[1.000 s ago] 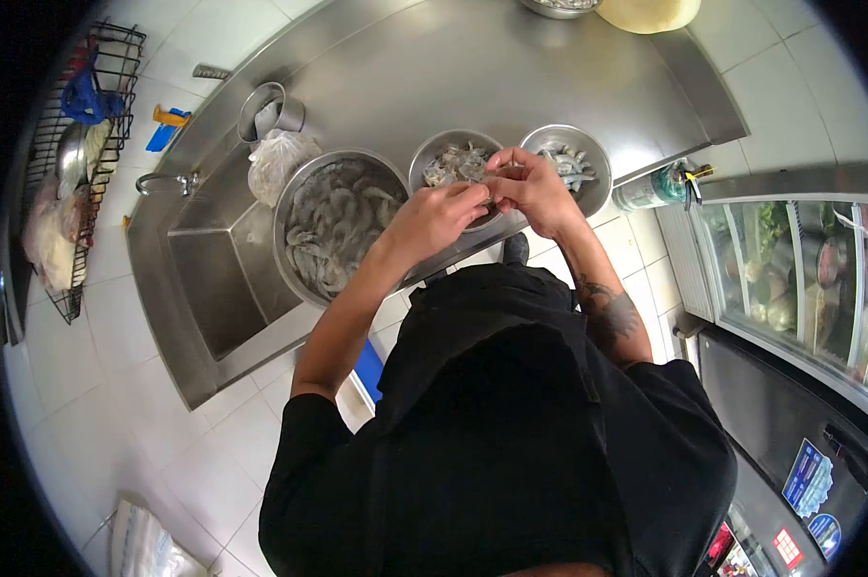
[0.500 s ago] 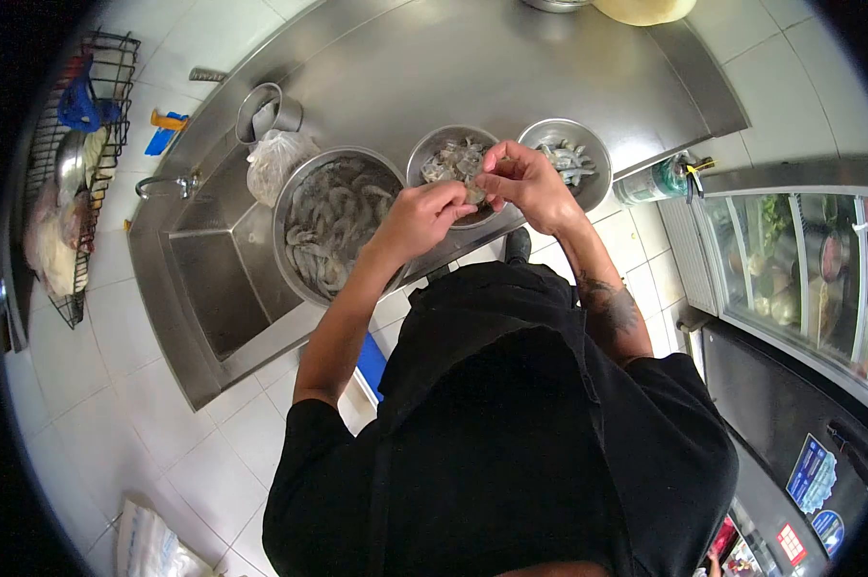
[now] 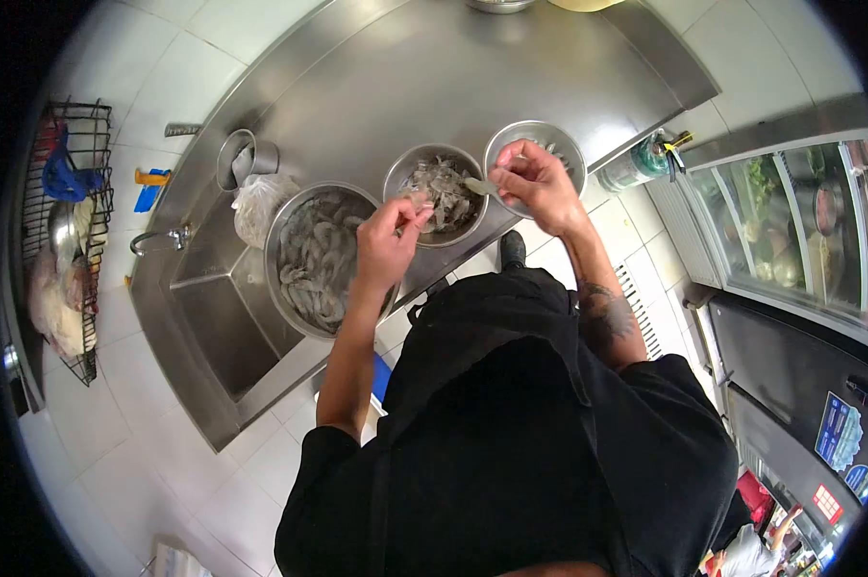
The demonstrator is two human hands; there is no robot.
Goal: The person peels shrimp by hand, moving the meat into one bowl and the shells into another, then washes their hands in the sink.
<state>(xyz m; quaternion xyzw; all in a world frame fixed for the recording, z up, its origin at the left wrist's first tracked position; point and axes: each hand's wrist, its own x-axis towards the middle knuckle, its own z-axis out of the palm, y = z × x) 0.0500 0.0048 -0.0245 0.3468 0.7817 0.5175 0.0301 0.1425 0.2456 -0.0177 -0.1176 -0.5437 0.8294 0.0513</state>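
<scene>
My right hand (image 3: pixel 540 189) pinches a greyish shrimp (image 3: pixel 479 186) between thumb and fingers, over the gap between two steel bowls. My left hand (image 3: pixel 389 236) has its fingertips pressed together at the left rim of the middle bowl; whatever they hold is too small to make out. That middle bowl (image 3: pixel 392 180) contains a heap of shrimp shells (image 3: pixel 438 188). To its left, a large bowl (image 3: pixel 274 279) is full of whole grey shrimp (image 3: pixel 323 252) in liquid. Peeled shrimp (image 3: pixel 553 152) lie in the right bowl (image 3: pixel 580 165), partly hidden behind my right hand.
A plastic bag (image 3: pixel 258 212) and a steel pot (image 3: pixel 234 159) stand beside the large bowl. A sink basin (image 3: pixel 224 332) with a faucet (image 3: pixel 160 240) is at the left. On the wall hangs a wire rack (image 3: pixel 88 240). A glass-front fridge (image 3: pixel 790 231) stands right.
My hands have moved apart: the left went left and down, while the right carries the shrimp toward the right bowl. The camera view has shifted slightly.
</scene>
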